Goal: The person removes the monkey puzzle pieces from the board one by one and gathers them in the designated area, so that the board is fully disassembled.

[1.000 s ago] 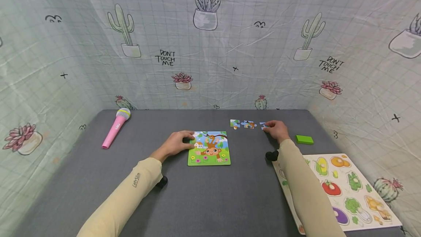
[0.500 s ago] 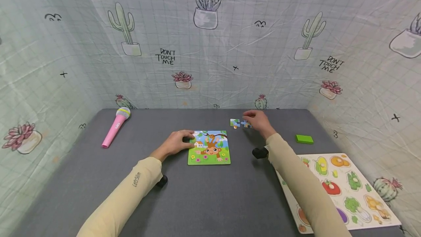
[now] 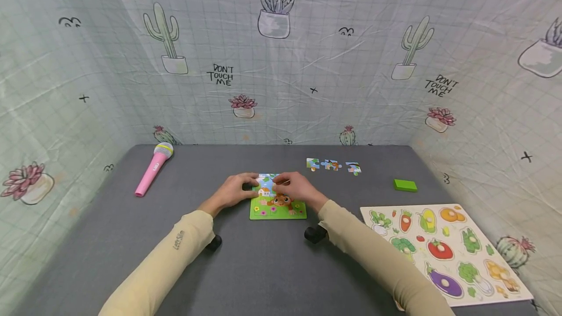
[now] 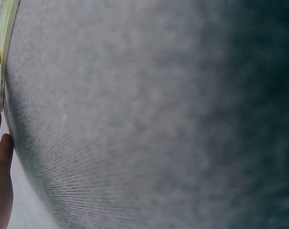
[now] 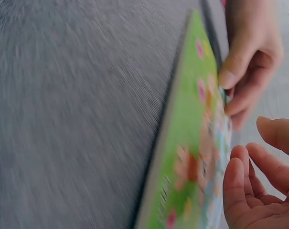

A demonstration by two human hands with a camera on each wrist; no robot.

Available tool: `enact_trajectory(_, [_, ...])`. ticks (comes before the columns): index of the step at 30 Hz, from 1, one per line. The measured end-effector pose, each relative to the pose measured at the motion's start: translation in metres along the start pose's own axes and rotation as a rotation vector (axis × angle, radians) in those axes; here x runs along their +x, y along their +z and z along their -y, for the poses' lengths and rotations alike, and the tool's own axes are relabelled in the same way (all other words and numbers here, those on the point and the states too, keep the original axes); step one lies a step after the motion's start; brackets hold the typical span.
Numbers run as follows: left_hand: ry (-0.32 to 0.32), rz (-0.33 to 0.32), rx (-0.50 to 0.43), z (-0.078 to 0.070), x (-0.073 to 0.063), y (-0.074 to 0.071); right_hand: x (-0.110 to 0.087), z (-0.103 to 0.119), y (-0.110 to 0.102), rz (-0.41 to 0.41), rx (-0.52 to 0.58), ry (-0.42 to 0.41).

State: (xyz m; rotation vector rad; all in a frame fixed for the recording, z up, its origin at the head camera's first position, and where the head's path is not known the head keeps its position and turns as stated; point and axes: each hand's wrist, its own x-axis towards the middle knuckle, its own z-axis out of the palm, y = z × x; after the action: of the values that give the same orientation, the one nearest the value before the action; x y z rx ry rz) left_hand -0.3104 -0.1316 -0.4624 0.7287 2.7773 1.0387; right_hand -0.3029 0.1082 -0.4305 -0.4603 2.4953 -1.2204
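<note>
A monkey jigsaw puzzle point(image 3: 263, 211) in a green-edged board lies on the grey table. My left hand point(image 3: 230, 191) holds the board's left edge, thumb and fingers spread along it; the right wrist view shows that thumb at the rim. My right hand point(image 3: 298, 189) hangs over the puzzle's upper right, covering part of the monkey. In the right wrist view its fingers point(image 5: 235, 183) are loosely bent, with nothing between them and the thumb. Behind the puzzle lie three loose pieces: a left piece point(image 3: 312, 164), a middle piece point(image 3: 332, 165) and a right piece point(image 3: 353, 167).
A pink toy microphone point(image 3: 151, 172) lies at the back left. To the right are a green block point(image 3: 405, 186) and a white vegetable board point(image 3: 421, 277), its near-left corner partly under my right sleeve. A patterned sheet point(image 3: 281, 87) walls in the table's back and sides.
My right hand has left the rightmost loose piece, passed over the middle one and come left over the puzzle. The right piece is now uncovered. My left hand stays at the board's edge.
</note>
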Motion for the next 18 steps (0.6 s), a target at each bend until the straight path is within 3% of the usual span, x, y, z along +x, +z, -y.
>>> enact_trajectory(11, [0.02, 0.056, -0.021, 0.001, -0.01, 0.001, 0.006, 0.002, 0.021, -0.038, -0.127, -0.045])
enact_trajectory(18, [0.03, 0.058, -0.037, 0.001, -0.012, 0.001, 0.011, 0.0, 0.026, -0.059, -0.234, -0.144])
